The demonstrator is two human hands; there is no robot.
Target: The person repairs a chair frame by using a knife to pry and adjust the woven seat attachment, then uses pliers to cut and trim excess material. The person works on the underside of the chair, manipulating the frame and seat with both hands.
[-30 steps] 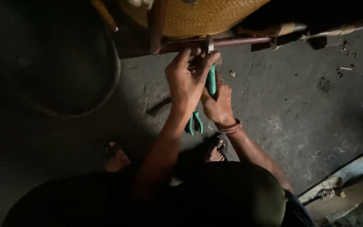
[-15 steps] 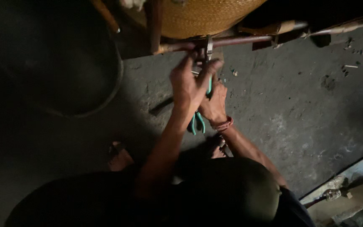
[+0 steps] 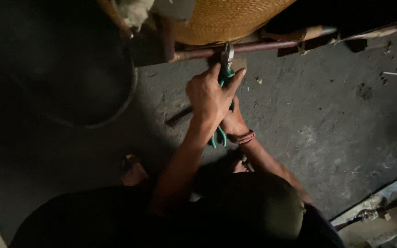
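While we crouch over rough, stained grey concrete floor (image 3: 327, 119), a dark round basin (image 3: 70, 82) sits at left, its inside too dim to read. Our left hand (image 3: 210, 96) clenches over the green-handled pliers (image 3: 223, 92) and our right hand (image 3: 233, 120) grasps their handles lower down. Their metal tip meets the rusty rod (image 3: 263, 46) beneath a woven straw basket (image 3: 230, 18).

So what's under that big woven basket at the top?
Under the woven basket runs a reddish rod, gripped by green-handled pliers that both hands hold. The left hand covers most of the right hand. Beyond is dark.
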